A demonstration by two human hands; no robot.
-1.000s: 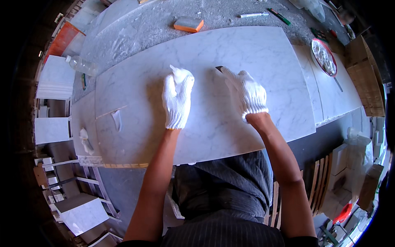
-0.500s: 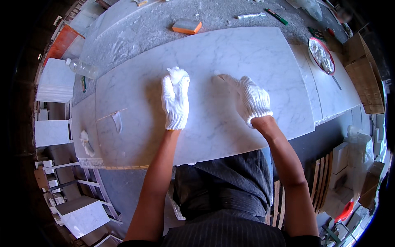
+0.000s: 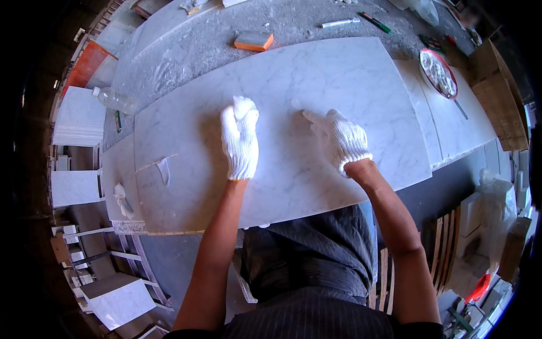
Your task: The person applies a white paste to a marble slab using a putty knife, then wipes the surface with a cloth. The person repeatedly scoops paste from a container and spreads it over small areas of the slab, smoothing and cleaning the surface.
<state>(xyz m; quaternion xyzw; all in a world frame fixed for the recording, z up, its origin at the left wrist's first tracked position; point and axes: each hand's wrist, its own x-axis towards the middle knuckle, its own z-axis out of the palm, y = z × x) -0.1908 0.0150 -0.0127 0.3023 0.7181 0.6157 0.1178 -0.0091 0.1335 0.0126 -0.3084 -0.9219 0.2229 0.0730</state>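
White knitted gloves cover both my hands over a large pale marble slab [image 3: 271,186] with grey veins. My left hand [image 3: 240,141] is closed around a crumpled white wad [image 3: 244,104], whose top sticks out past the fingers; whether it is paper, cloth or paste I cannot tell. To its right, my right hand [image 3: 340,135] points its index finger at the slab, and I see nothing held in it. The lower fingers are partly in shade. Just beyond that fingertip is a small whitish spot [image 3: 295,103] on the marble.
Left on the slab lies a thin stick with a white flap [image 3: 164,169]; a white lump [image 3: 121,200] is farther left. Beyond the slab are an orange-and-grey block [image 3: 254,40], a clear bottle [image 3: 116,100] and a green pen-like tool [image 3: 375,22]. A red-rimmed bowl [image 3: 438,73] stands right.
My right fingertip has drawn back slightly toward me, leaving the whitish spot in sight. My left hand still grips the wad in nearly the same place. The view has shifted a little.
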